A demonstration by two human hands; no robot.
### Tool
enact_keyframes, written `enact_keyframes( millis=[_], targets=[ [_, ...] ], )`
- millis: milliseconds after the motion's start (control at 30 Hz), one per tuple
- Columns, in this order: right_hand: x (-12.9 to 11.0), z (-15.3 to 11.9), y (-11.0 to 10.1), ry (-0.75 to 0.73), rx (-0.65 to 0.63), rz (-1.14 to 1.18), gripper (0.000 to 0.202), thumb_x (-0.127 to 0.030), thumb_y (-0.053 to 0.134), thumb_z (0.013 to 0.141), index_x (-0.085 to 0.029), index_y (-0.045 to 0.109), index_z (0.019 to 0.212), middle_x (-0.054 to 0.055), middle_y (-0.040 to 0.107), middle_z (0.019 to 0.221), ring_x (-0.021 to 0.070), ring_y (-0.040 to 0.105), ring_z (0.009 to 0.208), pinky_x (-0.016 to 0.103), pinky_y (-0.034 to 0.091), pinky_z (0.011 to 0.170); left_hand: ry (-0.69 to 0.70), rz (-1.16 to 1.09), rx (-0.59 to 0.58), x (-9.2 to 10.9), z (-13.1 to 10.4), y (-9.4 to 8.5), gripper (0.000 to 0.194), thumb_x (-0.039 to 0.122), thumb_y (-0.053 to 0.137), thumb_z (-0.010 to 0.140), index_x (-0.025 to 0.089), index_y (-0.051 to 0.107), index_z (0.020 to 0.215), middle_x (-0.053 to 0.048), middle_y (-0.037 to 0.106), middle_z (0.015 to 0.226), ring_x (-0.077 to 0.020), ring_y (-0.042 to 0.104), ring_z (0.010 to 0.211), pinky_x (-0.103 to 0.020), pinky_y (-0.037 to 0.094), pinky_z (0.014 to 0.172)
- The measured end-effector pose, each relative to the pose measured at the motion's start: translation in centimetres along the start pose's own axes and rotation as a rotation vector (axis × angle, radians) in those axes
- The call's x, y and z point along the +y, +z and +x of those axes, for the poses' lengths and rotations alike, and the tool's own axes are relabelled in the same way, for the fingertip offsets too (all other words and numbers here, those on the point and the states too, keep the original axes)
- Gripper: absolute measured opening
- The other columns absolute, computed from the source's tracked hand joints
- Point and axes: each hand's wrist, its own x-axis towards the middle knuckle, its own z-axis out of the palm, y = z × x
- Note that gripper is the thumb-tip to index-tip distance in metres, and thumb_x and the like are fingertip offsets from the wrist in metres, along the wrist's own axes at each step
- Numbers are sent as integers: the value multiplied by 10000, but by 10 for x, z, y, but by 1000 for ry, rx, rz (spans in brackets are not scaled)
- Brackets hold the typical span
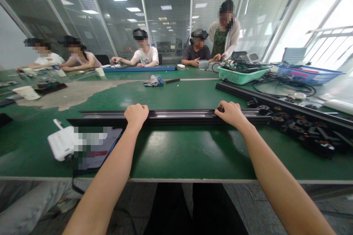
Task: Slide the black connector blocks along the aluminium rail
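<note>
A long black channel-shaped rail [176,120] lies crosswise on the green table, with a shiny grey strip along its inside. My left hand [136,115] is closed over the rail left of its middle, fingers curled on the far side. Toward the rail's right end, my right hand [231,113] is closed around a small black part [221,109], at the rail's far edge. Most of that part is hidden by my fingers, so its kind does not show.
Black parts with wires [303,128] and another long black rail [275,102] lie at right. A green basket of cables [239,76] and a blue basket [309,75] stand behind. A white device [62,143] and a phone [96,150] lie at left. Several people sit or stand opposite.
</note>
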Motion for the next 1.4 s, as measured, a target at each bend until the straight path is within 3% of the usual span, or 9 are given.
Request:
enact_keyframes(
  millis=[1400],
  targets=[
    [10, 0, -4, 103, -50, -21, 322, -450, 470, 841, -184, 613, 952, 119, 678, 900, 296, 599, 918, 381, 350, 822, 2, 10, 1, 1, -1, -1, 536, 335, 316, 876, 52, 743, 1031, -250, 693, 939, -353, 634, 977, -410, 499, 781]
  ],
)
